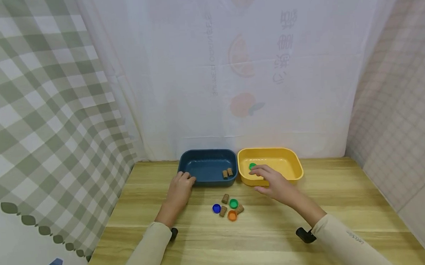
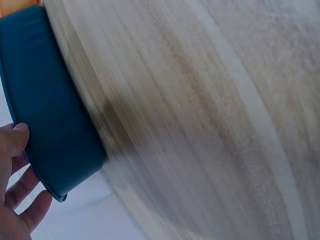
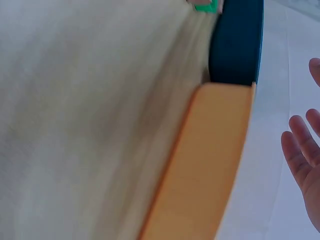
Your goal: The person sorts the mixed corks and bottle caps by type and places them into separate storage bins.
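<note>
My left hand is at the near left corner of a dark blue plastic bin, its thumb and fingers gripping the rim. Two corks lie inside that bin. Above the near edge of a yellow bin, my right hand hovers with fingers spread and nothing in them. A green bottle cap is inside the yellow bin, partly hidden by that hand. On the table between my arms lie a blue cap, another green cap, an orange cap and three corks.
Both bins stand side by side at the back of the wooden table, against a white printed curtain. A green checked cloth hangs on the left and a paler checked one on the right.
</note>
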Demonstrator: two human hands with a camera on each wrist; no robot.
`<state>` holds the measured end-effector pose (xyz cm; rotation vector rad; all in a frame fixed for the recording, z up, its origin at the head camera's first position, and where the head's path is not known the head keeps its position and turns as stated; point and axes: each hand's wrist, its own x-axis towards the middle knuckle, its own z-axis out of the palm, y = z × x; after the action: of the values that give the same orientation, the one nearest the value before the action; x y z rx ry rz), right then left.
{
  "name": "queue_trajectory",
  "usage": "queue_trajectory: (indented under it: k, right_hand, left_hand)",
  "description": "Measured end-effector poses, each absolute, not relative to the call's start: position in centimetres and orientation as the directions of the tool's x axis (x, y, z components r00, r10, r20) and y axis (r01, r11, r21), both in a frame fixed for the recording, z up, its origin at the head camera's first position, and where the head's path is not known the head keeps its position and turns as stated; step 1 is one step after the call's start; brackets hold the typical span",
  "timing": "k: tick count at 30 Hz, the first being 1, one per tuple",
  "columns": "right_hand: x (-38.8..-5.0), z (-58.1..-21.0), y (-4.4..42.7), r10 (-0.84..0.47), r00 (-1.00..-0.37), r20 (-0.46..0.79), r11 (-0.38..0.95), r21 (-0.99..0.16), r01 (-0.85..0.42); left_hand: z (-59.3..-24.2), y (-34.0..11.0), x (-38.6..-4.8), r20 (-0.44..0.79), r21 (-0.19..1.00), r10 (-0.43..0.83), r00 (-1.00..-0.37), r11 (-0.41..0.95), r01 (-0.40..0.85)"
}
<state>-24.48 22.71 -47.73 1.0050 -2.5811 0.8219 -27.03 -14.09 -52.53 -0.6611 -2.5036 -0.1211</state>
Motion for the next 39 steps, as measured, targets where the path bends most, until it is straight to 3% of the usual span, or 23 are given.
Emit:
queue_trajectory:
  k: [9,16,22,39]
  right_hand:
    - [-22.3,-50.0,21.6,-0.569,-0.721,0.396,0.598,-0.403,-0.693]
    - [-21.5,-51.1,20.7,-0.586,-0.776,0.233,0.633,-0.466,-0.618]
    - [-21.3,-51.9,19.9,-0.638,-0.757,0.141,0.633,-0.464,-0.620]
    - [-21.9,-53.2,18.9,-0.693,-0.714,0.104,0.621,-0.418,-0.663]
  left_hand:
    - [-52.2,-13.9,-27.3,0.523,-0.046,0.428,-0.737,0.878,0.477]
    - [-52.3,-13.9,-27.2,0.521,-0.048,0.433,-0.735,0.875,0.482]
    - [-52.3,-13.9,-27.3,0.528,-0.044,0.426,-0.734,0.877,0.478]
    - [-52.5,-14.1,-26.9,0.518,-0.034,0.427,-0.741,0.876,0.481]
